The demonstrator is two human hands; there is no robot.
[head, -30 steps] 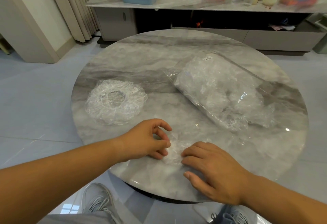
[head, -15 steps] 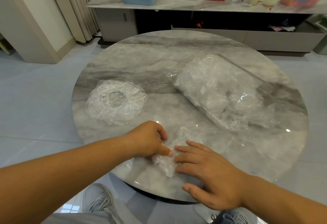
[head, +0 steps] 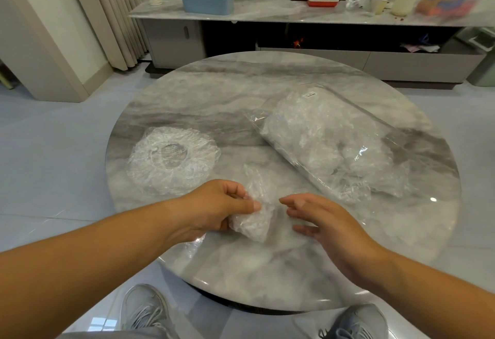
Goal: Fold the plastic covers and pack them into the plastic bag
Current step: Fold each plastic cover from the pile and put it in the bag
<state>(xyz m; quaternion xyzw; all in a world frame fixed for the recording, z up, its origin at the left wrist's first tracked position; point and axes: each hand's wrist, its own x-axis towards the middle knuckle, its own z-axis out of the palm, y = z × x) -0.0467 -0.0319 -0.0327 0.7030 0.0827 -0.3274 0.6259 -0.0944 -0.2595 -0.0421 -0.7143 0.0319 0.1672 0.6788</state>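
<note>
Plastic, clear and crinkled, sits bunched in your left hand (head: 214, 207): your thumb and curled fingers pinch the folded cover (head: 254, 221) over the near part of the grey marble table (head: 267, 84). Your right hand (head: 326, 223) hovers just beside it, fingers spread and loosely bent, holding nothing; I cannot tell whether its fingertips touch the cover. On your left, a second cover (head: 171, 159) lies round and flat on the table. On your right, well apart from it, the plastic bag (head: 329, 143) lies slantwise, stuffed with crumpled clear plastic.
</note>
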